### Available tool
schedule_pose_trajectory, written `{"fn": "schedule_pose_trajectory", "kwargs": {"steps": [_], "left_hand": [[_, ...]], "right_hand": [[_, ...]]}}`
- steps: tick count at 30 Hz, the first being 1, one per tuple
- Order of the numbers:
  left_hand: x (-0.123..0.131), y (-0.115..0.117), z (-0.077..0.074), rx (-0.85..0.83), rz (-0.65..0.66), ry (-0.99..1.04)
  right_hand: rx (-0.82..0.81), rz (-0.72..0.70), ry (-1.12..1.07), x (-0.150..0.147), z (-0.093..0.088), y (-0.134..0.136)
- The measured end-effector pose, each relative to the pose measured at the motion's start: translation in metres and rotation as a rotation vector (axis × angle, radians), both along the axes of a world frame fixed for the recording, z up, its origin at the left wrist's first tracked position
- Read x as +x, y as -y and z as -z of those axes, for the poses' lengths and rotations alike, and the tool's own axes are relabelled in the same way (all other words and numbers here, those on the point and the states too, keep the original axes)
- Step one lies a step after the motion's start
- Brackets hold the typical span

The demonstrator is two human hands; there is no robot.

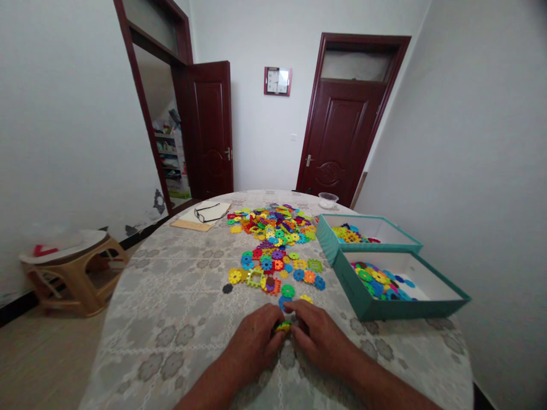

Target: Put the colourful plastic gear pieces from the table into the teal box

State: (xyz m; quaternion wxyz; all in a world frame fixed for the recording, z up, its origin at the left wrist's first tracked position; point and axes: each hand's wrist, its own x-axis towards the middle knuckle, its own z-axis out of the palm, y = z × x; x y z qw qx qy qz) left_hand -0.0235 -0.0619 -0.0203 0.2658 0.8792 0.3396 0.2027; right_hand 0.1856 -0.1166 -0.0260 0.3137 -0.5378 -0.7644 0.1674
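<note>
My left hand [258,336] is closed, with finger and thumb pinching a small stack of green and yellow plastic gear pieces [282,327] just above the near part of the table. From the other side my right hand [318,333] curls round the same stack, its thumb at the stack's right end. Part of the stack is hidden by the fingers. Just beyond my fingertips lie a blue gear piece [282,302], a green gear piece [288,291] and a yellow gear piece [306,299], the last partly covered by my right hand.
Loose gear and square pieces lead to a large colourful pile [277,225]. At the right stand two teal boxes, the nearer box [410,308] and the farther box [380,247], both holding pieces. Glasses [207,215] rest on a notebook [220,206]; a clear bowl [328,199] stands far back.
</note>
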Motion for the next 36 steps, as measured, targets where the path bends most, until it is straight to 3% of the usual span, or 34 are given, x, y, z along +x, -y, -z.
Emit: {"fn": "schedule_pose_trajectory", "kwargs": {"steps": [3,7,15,28,36], "left_hand": [[0.000,-0.001,0.000,0.005,-0.041,0.007],[0.000,-0.002,0.002,0.001,-0.036,0.034],[-0.001,-0.002,0.005,0.008,-0.015,-0.003],[0.002,-0.003,0.006,0.030,0.017,0.026],[0.001,-0.003,0.006,0.029,0.027,0.033]], "right_hand": [[0.062,0.144,0.054,0.011,-0.003,-0.004],[-0.016,0.311,0.170,0.021,-0.008,-0.005],[-0.124,0.257,0.239,0.015,-0.015,-0.002],[-0.137,0.120,0.282,0.003,-0.015,0.003],[-0.120,0.108,0.253,-0.003,-0.014,0.002]]}}
